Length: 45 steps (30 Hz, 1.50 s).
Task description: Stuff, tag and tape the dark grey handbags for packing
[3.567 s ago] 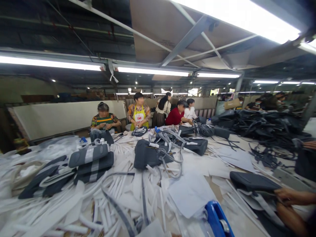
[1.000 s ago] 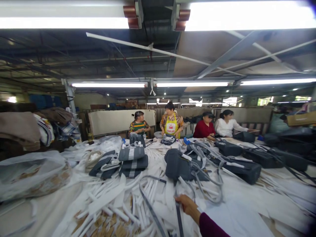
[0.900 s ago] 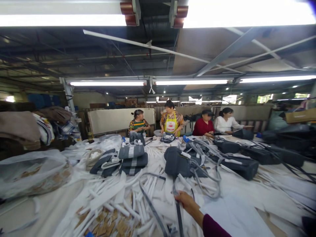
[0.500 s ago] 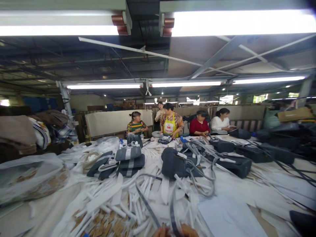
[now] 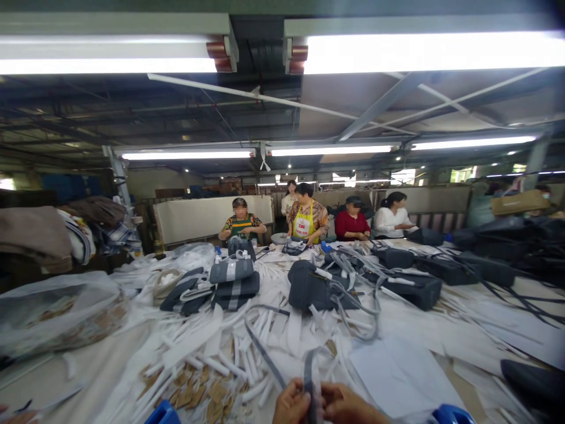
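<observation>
At the bottom centre, my left hand (image 5: 291, 405) is closed with its thumb and fingers pinching a dark grey strap (image 5: 265, 350). My right hand (image 5: 348, 405) is closed against the same strap from the other side, where clear film seems to lie around it. The strap rises in a loop above my hands, and another length curves away to the left. Loose white tubes and strips (image 5: 247, 356) lie beyond my fingers, with small brown card pieces (image 5: 214, 391) to the left. A dark grey bag (image 5: 304, 282) stands farther back.
More dark bags (image 5: 233, 288) crowd the table. A clear plastic sack (image 5: 57, 312) sits at left; white sheets (image 5: 401, 374) lie at right. Blue plastic objects (image 5: 163, 413) show at the bottom edge. Another person's hand (image 5: 17, 417) enters at lower left. Several people stand or sit across.
My hands have come higher into view, still at the strap. The view has tilted down slightly, showing the blue objects. Across the table, the leftmost person has turned and raised their hands apart.
</observation>
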Each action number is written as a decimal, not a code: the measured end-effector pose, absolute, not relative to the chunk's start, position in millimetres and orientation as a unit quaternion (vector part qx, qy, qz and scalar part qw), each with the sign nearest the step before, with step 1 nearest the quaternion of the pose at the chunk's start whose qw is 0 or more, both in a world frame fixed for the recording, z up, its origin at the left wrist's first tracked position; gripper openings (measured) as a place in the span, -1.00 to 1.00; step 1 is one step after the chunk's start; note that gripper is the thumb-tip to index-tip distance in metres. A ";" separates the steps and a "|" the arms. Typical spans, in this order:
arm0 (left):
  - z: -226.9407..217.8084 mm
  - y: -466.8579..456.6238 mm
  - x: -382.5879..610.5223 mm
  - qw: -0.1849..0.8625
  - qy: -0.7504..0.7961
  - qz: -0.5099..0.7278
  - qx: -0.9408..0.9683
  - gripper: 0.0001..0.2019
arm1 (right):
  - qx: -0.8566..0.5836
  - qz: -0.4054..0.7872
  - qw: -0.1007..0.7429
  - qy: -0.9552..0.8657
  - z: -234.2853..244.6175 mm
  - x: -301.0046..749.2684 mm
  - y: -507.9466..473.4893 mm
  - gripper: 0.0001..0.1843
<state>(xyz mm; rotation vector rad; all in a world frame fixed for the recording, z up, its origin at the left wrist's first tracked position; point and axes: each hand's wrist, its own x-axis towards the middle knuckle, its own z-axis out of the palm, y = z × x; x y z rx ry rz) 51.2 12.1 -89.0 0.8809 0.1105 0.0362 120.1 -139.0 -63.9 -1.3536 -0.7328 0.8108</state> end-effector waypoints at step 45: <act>-29.8 -25.8 -3.6 0.871 0.108 -0.081 0.473 -0.66 | -0.729 -0.172 0.396 -0.532 -7.1 150.9 -137.1 -0.60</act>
